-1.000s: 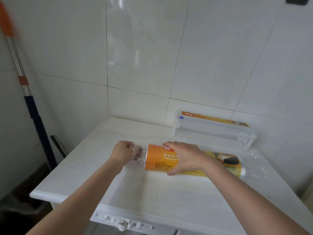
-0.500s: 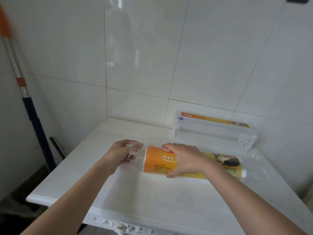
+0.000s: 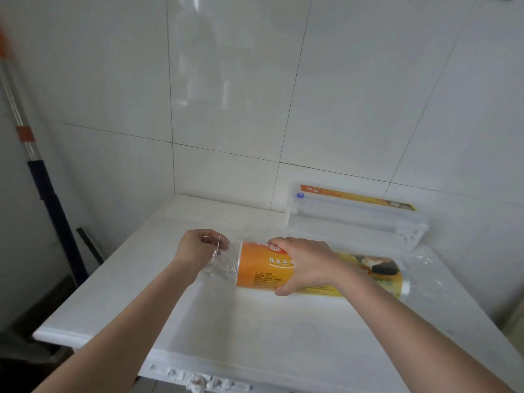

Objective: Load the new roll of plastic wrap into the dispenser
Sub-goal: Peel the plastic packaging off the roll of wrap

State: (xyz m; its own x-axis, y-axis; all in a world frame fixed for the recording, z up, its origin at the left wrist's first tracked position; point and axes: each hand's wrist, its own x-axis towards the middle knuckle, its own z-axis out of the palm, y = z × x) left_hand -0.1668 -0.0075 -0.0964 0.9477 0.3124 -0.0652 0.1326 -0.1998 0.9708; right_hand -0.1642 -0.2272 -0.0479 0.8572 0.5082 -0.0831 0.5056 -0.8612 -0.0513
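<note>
Seemingly to strip its packaging, the right hand (image 3: 307, 263) clamps the roll (image 3: 317, 275) on the table (image 3: 255, 330), just before the dispenser (image 3: 354, 211), while the left hand (image 3: 200, 248) pinches the clear wrapper (image 3: 224, 263) at the roll's left end

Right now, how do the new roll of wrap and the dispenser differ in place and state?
The roll lies at the middle of the white table, gripped by the right hand, while the left hand pinches its clear outer film; the dispenser sits untouched against the wall. The roll is opaque orange and yellow; the dispenser is mostly translucent. Both lie lengthwise and carry orange labels.
</note>
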